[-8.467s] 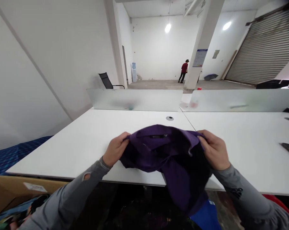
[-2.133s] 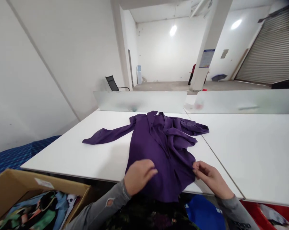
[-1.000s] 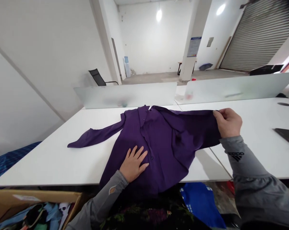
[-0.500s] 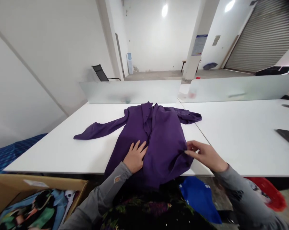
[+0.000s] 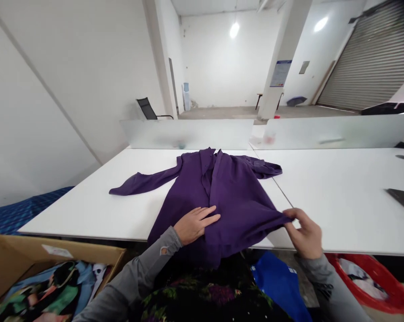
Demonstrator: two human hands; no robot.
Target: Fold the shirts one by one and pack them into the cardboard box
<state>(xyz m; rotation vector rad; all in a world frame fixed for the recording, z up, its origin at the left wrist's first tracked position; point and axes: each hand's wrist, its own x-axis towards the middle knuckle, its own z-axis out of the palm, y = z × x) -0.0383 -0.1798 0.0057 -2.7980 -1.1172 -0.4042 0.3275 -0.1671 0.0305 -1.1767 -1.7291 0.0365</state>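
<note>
A purple long-sleeved shirt (image 5: pixel 235 192) lies spread on the white table, its collar toward the far side and its hem hanging over the near edge. One sleeve stretches out to the left; the other is bunched at the right. My left hand (image 5: pixel 194 225) rests flat on the shirt's front opening, fingers extended. With thumb and fingers pinched, my right hand (image 5: pixel 304 232) grips the shirt's right side edge and holds it pulled out to the right, the cloth taut in folds.
Below the table at left stands a cardboard box (image 5: pixel 84 249) of mixed clothes. Blue cloth (image 5: pixel 279 286) and a red basin (image 5: pixel 389 293) are low at right. Frosted partitions (image 5: pixel 191 134) line the table's far edge. A dark flat object (image 5: pixel 403 199) lies at far right.
My right hand has moved right, drawing the shirt's side edge outward. My left hand has slid slightly to the right over the front opening. The view has tilted up a little.
</note>
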